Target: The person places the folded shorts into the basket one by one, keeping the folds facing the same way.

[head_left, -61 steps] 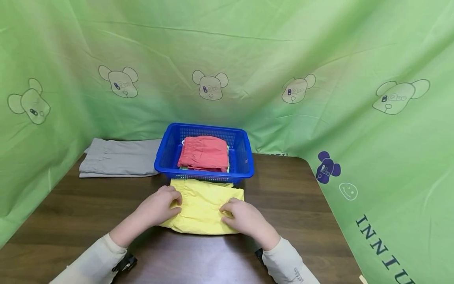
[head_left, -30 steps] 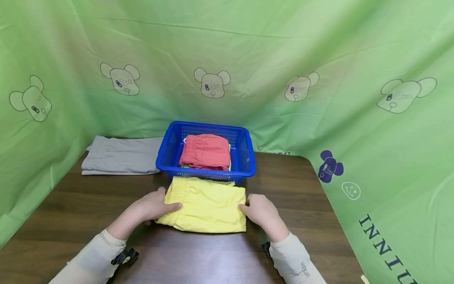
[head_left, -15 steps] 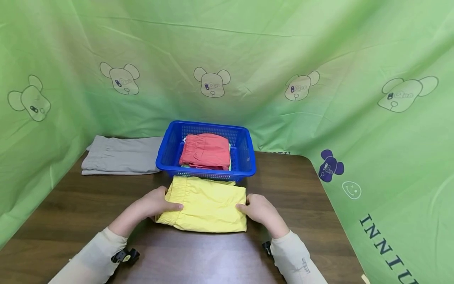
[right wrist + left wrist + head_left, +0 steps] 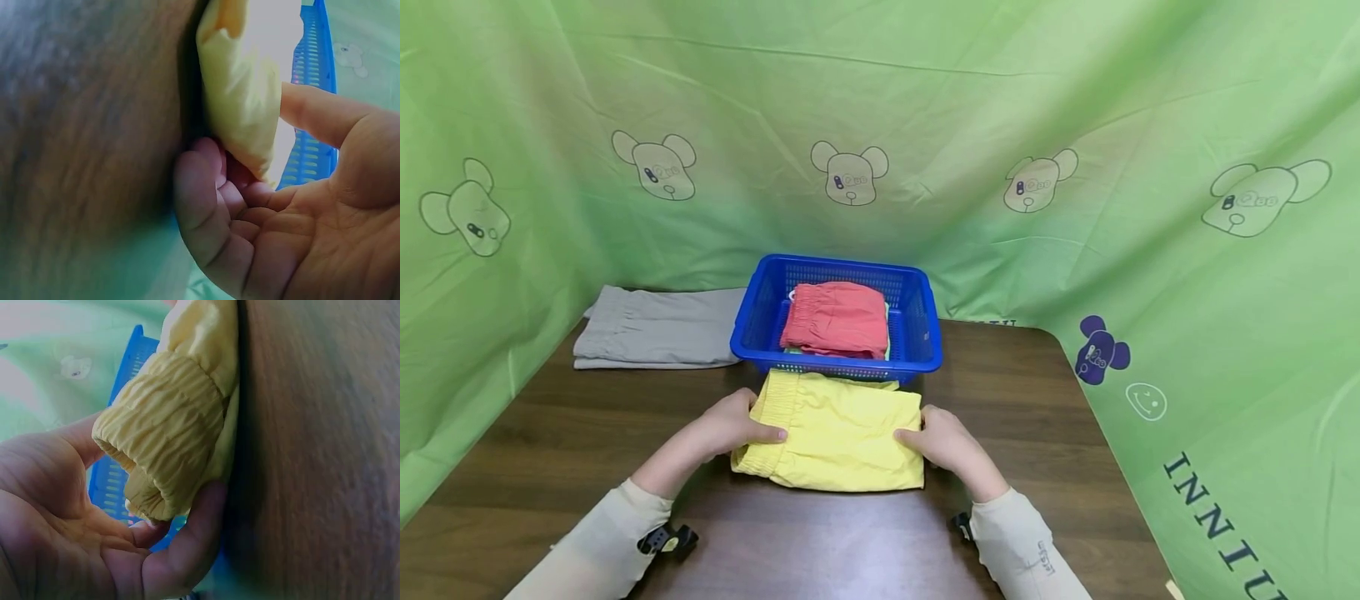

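Observation:
Folded yellow pants (image 4: pixel 850 433) with a gathered elastic waistband lie on the table, their far edge against the front of the blue basket. My left hand (image 4: pixel 722 433) grips the waistband end, thumb on top; the left wrist view shows its fingers (image 4: pixel 187 550) curled under the cloth. At the opposite, straight-edged end my right hand (image 4: pixel 947 440) grips the pants the same way. In the right wrist view the right fingers (image 4: pixel 203 206) tuck beneath the folded layers while the thumb (image 4: pixel 319 109) presses above.
The blue plastic basket (image 4: pixel 934 354) behind the pants holds a folded red garment (image 4: pixel 838 321) with light green cloth under it. Left of it lies a folded grey garment (image 4: pixel 658 329). A green printed curtain (image 4: pixel 940 75) encloses the wooden table (image 4: pixel 1022 400) at back and sides.
Both hands have moved from resting on top of the yellow pants out to their two ends and now grip them there. The pants have hardly shifted; basket and grey garment stay put.

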A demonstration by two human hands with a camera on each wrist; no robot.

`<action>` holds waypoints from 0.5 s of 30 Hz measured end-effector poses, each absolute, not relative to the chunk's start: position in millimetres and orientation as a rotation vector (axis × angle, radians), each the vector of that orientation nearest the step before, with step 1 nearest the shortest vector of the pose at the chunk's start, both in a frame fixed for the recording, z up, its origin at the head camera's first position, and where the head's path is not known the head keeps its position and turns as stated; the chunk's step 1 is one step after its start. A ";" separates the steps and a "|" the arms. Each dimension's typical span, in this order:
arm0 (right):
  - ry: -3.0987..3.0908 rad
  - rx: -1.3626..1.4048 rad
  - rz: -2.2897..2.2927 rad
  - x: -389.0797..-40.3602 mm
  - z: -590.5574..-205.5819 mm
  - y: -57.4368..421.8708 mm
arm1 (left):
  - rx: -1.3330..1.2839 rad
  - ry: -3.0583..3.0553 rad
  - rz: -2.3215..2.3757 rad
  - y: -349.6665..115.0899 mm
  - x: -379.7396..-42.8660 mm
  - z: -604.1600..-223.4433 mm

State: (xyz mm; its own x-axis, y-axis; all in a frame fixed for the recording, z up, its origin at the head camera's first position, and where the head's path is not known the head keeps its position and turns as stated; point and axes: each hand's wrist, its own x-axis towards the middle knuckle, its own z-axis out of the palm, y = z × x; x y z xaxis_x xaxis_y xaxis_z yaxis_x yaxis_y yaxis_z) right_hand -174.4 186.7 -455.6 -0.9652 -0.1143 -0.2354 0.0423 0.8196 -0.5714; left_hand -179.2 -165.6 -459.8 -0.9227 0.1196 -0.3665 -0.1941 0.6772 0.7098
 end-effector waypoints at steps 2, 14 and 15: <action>2.717 -0.036 -0.942 -174.1 -456.5 186.6 | -0.063 2.529 1.105 -163.7 -178.4 -457.2; 2.389 0.090 -1.366 -177.3 -461.3 185.0 | -0.025 2.608 1.068 -163.1 -173.7 -447.8; 2.370 0.093 -1.381 -177.2 -460.5 185.1 | -0.026 2.595 1.087 -164.4 -174.6 -448.4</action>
State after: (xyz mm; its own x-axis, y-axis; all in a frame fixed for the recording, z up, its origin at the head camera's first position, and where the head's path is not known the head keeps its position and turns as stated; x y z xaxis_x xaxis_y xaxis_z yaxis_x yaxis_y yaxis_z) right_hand -177.2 185.1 -460.5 -0.9200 -0.1381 -0.3668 0.2509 0.5114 -0.8219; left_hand -174.6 -164.4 -448.4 -0.9466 0.1077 -0.3039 -0.1410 0.7095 0.6905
